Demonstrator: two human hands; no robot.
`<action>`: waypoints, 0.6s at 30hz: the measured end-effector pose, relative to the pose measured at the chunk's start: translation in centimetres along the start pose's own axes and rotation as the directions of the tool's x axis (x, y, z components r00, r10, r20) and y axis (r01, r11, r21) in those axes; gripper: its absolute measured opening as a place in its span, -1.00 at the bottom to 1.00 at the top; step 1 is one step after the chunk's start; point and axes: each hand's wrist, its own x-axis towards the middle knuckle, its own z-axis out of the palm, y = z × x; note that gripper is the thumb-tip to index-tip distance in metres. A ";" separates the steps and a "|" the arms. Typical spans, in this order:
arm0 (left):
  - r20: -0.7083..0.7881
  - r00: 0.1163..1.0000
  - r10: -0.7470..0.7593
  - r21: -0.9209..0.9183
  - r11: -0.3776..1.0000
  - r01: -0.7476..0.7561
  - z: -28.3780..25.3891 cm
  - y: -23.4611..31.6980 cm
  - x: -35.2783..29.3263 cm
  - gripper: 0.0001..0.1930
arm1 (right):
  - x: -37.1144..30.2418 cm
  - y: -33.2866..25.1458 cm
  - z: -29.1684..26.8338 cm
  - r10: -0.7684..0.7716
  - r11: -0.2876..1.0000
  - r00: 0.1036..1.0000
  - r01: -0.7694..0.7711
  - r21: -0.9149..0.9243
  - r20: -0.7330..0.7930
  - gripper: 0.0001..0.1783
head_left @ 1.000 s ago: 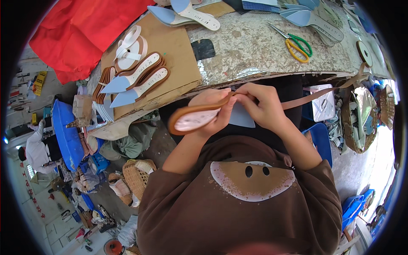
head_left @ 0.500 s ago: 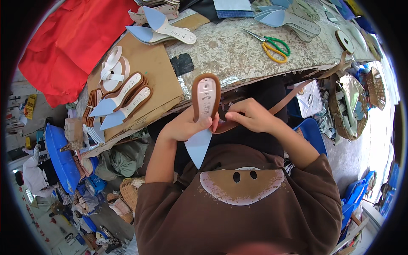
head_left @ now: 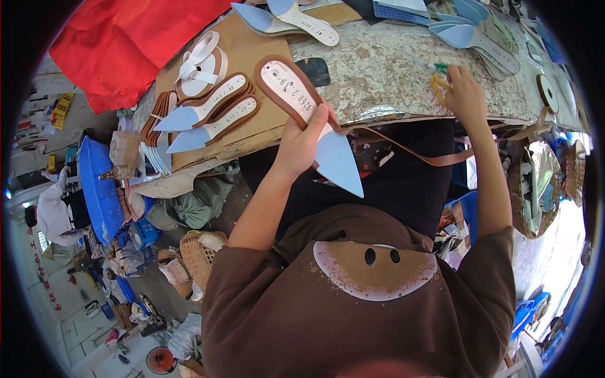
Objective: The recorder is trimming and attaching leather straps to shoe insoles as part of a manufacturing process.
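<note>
My left hand (head_left: 299, 143) grips a shoe insole (head_left: 340, 162) with a pale heel part, a light blue pointed toe and brown edging round the heel. It is held tilted above my lap, toe toward me. From the insole a loose brown strip (head_left: 435, 161) sags to the right, toward a white reel (head_left: 547, 94) at the table's right end. Over the table, my right hand (head_left: 465, 97) has its fingers closed at the handles of scissors (head_left: 438, 89) with green and yellow grips. The scissors are blurred, their blades pointing away to the left.
On the worktable (head_left: 372, 75), cardboard (head_left: 265, 135) bears several edged insoles (head_left: 214, 126) and a roll of pale tape (head_left: 200, 69). More blue-toed insoles (head_left: 482, 41) lie at the far right. Red cloth (head_left: 126, 50) covers the far left. A blue tub (head_left: 94, 183) stands left of the table.
My right hand has left the strip beside the insole and reached forward right to the scissors. My left hand has turned the insole, its toe now pointing toward the lower right.
</note>
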 end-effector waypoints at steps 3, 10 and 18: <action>-0.140 0.985 0.102 0.074 0.993 -0.092 -0.3 -1.1 -0.1 -0.72 | -4.8 -6.3 -4.1 0.118 0.775 0.975 -0.209 0.597 0.188 -0.53; -0.041 0.633 0.773 0.556 0.544 -0.628 0.8 -4.0 0.4 -0.87 | -15.2 -15.0 -4.7 -0.301 0.354 0.768 -0.460 0.814 0.565 0.03; 0.469 0.387 0.794 0.619 0.018 -0.786 2.3 -3.8 -0.3 -0.71 | -15.2 -15.7 -4.1 -0.204 0.344 0.719 -0.582 0.736 0.664 -0.27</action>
